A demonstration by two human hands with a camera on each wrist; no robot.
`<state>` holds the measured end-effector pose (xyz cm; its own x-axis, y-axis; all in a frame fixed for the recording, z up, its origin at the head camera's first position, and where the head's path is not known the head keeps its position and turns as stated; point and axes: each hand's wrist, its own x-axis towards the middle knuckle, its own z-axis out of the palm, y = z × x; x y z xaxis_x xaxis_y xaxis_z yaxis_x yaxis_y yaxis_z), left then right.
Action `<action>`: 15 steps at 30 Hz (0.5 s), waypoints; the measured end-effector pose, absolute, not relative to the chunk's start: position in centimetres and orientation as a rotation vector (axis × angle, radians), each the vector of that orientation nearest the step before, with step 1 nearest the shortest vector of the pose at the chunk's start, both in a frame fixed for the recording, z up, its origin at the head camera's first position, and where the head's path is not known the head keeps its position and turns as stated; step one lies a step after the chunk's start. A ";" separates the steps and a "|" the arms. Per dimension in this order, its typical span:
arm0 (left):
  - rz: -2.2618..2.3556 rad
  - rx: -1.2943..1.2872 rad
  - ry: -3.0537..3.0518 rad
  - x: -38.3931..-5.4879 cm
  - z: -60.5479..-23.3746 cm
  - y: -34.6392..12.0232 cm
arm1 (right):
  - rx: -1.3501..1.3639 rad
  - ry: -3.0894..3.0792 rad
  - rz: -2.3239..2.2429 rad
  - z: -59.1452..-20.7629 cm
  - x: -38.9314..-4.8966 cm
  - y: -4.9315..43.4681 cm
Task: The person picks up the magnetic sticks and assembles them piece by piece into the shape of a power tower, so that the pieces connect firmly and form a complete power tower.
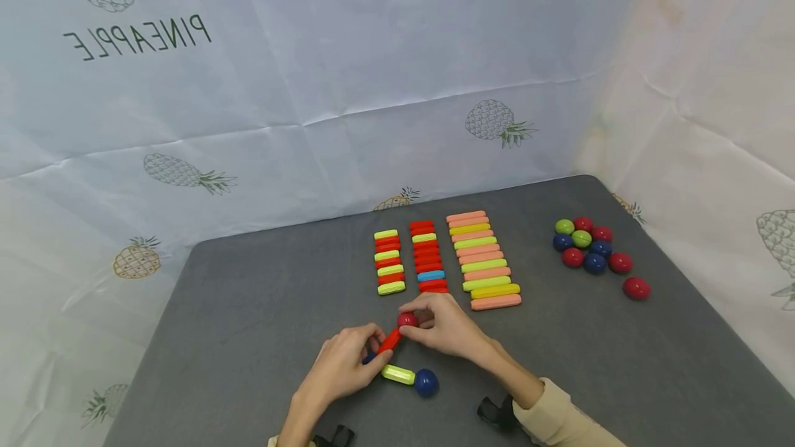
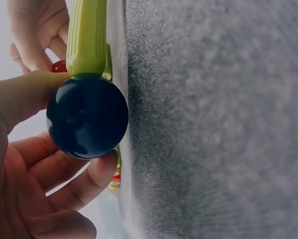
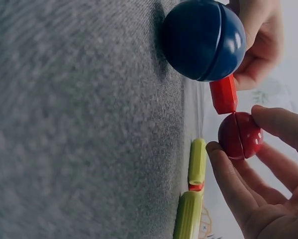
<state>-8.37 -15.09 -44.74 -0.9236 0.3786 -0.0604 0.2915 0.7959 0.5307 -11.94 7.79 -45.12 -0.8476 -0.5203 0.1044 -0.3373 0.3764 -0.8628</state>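
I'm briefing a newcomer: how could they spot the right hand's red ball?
On the gray table, find the left hand holding a red stick. At that stick's far end, the right hand pinches the red ball; the other red balls lie unheld, farther right.

The right hand [image 1: 448, 328] has a glossy red ball [image 1: 406, 321], the left hand [image 1: 343, 362] a faceted red stick [image 1: 390, 341]; close by, a ribbed lime stick [image 1: 398, 374] and a glossy navy ball [image 1: 426, 383]. Beyond them, red, lime, blue, yellow and salmon sticks [image 1: 426, 251] stripe the grey tabletop [image 1: 261, 302]; to their right, red, navy and green balls [image 1: 581, 239]. Pineapple prints [image 1: 489, 120] pattern the white cloth [image 1: 373, 40] behind.
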 end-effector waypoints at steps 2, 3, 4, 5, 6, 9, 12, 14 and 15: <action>0.791 0.533 2.819 -8.3 -44.8 -15.1 | -0.770 2.457 -1.453 -45.2 -12.0 7.7; 0.791 0.534 2.818 -8.3 -44.8 -15.1 | -0.767 2.462 -1.447 -45.2 -12.0 7.7; 0.792 0.534 2.816 -8.3 -44.9 -15.1 | -0.762 2.464 -1.440 -45.2 -12.0 7.7; 0.793 0.533 2.813 -8.4 -44.9 -15.1 | -0.758 2.462 -1.438 -45.2 -12.0 7.7; 0.796 0.533 2.809 -8.4 -44.9 -15.1 | -0.754 2.461 -1.435 -45.2 -12.0 7.7; 0.803 0.537 2.799 -8.4 -44.9 -15.1 | -0.747 2.449 -1.429 -45.3 -12.1 7.6; 0.814 0.559 2.796 -8.4 -44.9 -15.2 | -0.753 2.425 -1.436 -45.4 -12.2 7.4; 0.827 0.581 2.799 -8.4 -45.0 -15.3 | -0.759 2.394 -1.457 -45.5 -12.4 7.1; 0.843 0.585 2.788 -8.4 -45.0 -15.3 | -0.760 2.378 -1.469 -45.6 -12.4 7.0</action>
